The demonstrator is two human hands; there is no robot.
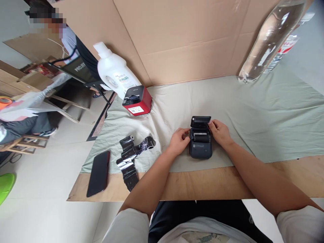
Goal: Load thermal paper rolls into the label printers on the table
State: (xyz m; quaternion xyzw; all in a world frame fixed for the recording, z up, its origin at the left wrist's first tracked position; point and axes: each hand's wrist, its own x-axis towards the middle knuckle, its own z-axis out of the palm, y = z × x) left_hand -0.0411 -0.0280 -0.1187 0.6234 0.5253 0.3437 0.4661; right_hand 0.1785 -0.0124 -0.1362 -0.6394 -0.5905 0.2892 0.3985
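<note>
A small dark label printer (200, 150) lies on the cloth in front of me. Its lid (200, 121) is raised at the far end, and a roll (201, 137) shows in the compartment. My left hand (179, 141) grips the left side of the printer, fingers curled and thumb against the edge. At the right, my right hand (220, 131) pinches the edge by the lid's hinge. Off to the left of my hands lie crossed strips of shiny black ribbon (128, 154), some ends wound on small cores.
A black phone (98, 173) lies near the table's front left edge. Behind stand a red and black box-shaped device (141, 101) and a white jug (113, 69). Large bottles of clear liquid (270, 42) stand at back right against a cardboard wall (182, 40). A person (73, 44) is at far left.
</note>
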